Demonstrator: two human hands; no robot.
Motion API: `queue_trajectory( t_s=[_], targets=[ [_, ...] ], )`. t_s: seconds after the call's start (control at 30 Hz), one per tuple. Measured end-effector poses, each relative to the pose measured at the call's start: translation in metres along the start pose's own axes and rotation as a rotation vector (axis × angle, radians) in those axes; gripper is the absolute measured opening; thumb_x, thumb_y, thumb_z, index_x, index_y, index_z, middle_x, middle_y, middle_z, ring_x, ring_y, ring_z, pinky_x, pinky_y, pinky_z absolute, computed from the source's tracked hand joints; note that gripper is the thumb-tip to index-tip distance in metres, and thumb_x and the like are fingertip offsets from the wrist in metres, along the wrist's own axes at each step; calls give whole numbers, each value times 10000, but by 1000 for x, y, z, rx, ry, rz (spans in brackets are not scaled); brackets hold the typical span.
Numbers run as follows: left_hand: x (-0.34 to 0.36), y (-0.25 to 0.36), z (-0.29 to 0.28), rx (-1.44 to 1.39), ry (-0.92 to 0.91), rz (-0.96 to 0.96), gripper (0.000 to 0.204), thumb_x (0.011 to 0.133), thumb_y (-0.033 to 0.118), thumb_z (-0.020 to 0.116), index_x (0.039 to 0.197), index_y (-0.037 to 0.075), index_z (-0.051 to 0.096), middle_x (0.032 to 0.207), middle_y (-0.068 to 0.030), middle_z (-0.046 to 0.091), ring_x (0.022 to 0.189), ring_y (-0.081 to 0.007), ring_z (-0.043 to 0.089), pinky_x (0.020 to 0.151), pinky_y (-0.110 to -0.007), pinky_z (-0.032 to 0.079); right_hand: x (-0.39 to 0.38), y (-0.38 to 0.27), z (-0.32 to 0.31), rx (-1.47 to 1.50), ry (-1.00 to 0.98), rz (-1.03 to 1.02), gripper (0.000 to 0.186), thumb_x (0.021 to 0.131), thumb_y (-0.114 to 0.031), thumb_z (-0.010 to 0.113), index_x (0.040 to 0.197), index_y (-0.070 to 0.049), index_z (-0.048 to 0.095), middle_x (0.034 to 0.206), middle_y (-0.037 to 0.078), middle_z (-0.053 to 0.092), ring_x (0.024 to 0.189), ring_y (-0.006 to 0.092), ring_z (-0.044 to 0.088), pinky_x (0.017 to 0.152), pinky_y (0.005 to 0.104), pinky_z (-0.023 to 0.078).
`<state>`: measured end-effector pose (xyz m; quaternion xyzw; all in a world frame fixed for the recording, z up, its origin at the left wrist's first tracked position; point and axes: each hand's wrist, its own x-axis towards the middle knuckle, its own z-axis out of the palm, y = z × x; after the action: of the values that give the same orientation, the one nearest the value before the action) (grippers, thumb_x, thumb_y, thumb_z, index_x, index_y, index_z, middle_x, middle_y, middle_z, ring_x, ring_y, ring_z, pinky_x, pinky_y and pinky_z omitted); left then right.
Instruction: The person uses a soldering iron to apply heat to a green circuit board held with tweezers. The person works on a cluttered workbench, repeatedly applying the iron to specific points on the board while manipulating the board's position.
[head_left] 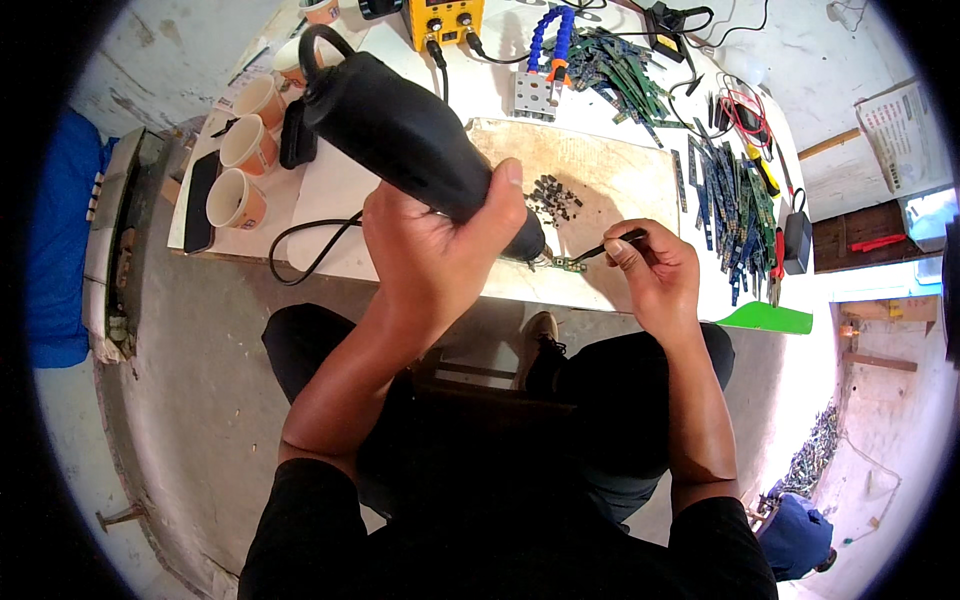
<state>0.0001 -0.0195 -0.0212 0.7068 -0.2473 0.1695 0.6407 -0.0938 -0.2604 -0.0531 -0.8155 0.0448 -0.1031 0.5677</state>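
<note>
My left hand (425, 245) is wrapped round a thick black hot air gun (400, 135), its nozzle end pointing down at the near edge of a brown work board (630, 170). Just by the nozzle lies a small green circuit board strip (570, 265). Pinched in my right hand (662, 275) are black tweezers (596, 250), whose tip reaches that strip; whether it touches I cannot tell. Beyond the strip, a loose heap of small black parts (553, 200) sits on the board.
Several paper cups (238, 200) and a phone (202, 200) stand or lie at the left. Piles of circuit strips (735, 215) cover the right side, others (615, 75) the back. A yellow control unit (445, 22), a metal block (536, 95) and cables sit at the far side.
</note>
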Motion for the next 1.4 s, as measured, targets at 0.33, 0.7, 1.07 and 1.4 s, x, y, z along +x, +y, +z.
queue_trajectory(
  t_s=[0.33, 0.7, 1.07, 1.4],
  targets=[
    [-1, -2, 1, -11, -2, -55, 78, 1000, 8, 679, 1055, -36, 643, 870, -122, 754, 844, -167, 768, 762, -303, 617, 0, -1, 3, 4, 22, -26, 77, 997, -5, 717, 1070, 17, 710, 874, 19, 695, 789, 70, 621, 743, 233, 503],
    [0, 0, 0, 33, 3, -42, 45, 998, 12, 684, 1016, -21, 660, 851, -108, 758, 830, -160, 766, 750, -297, 608, 1, -3, 3, 48, 45, -1, 107, 1006, -24, 716, 1098, 27, 697, 921, 46, 709, 818, 102, 652, 776, 255, 533],
    [6, 9, -2, 78, 43, -49, 31, 980, 20, 680, 966, -6, 670, 812, -93, 759, 772, -148, 750, 737, -278, 586, 18, 1, 19, -4, 199, -61, 108, 1015, -45, 709, 1107, 13, 711, 915, 21, 709, 845, 79, 631, 787, 232, 506],
    [1, 6, 12, -134, 118, -121, 107, 932, 63, 776, 907, 8, 687, 763, -36, 726, 695, -83, 675, 668, -234, 518, 7, 0, -10, -18, 117, -138, 89, 971, 2, 709, 1061, 3, 709, 942, 83, 716, 866, 117, 661, 813, 265, 524]
  ],
)
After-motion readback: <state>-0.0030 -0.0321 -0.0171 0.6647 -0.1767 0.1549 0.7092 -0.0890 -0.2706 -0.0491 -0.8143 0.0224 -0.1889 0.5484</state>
